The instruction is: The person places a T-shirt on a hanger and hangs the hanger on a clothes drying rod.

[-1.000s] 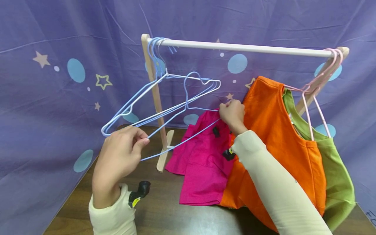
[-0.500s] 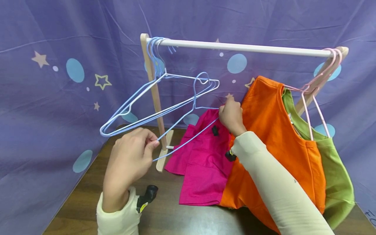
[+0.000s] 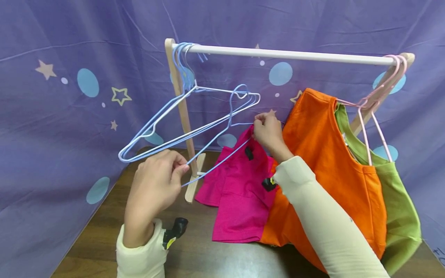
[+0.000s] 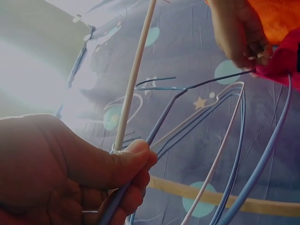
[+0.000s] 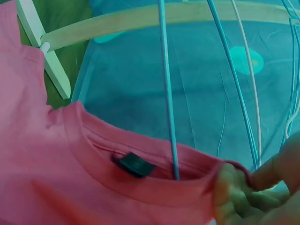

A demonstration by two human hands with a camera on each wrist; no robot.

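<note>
My left hand (image 3: 156, 181) pinches one lower corner of a blue wire hanger (image 3: 231, 110) between thumb and fingers. The hanger's far end reaches into the neck opening of a magenta shirt (image 3: 240, 204). At that neckline my right hand (image 3: 269, 133) grips the edge of the collar (image 5: 187, 192) and holds it up. Through the right wrist view, the hanger's wire (image 5: 167, 93) enters the opening beside a black label (image 5: 136, 165). The tip of the hanger inside the shirt is hidden. The shirt's body hangs down onto the table.
A wooden rack with a white rail (image 3: 295, 55) stands behind. Blue hangers and a white hanger (image 3: 175, 106) hang on its left end. An orange top (image 3: 333, 154) and a green top (image 3: 399, 216) hang at right on pink hangers (image 3: 364, 131). A brown table (image 3: 201, 239) lies below.
My left hand has moved right and slightly down, pushing the hanger further toward the shirt. My right hand has shifted a little left and up, drawing the collar along the hanger.
</note>
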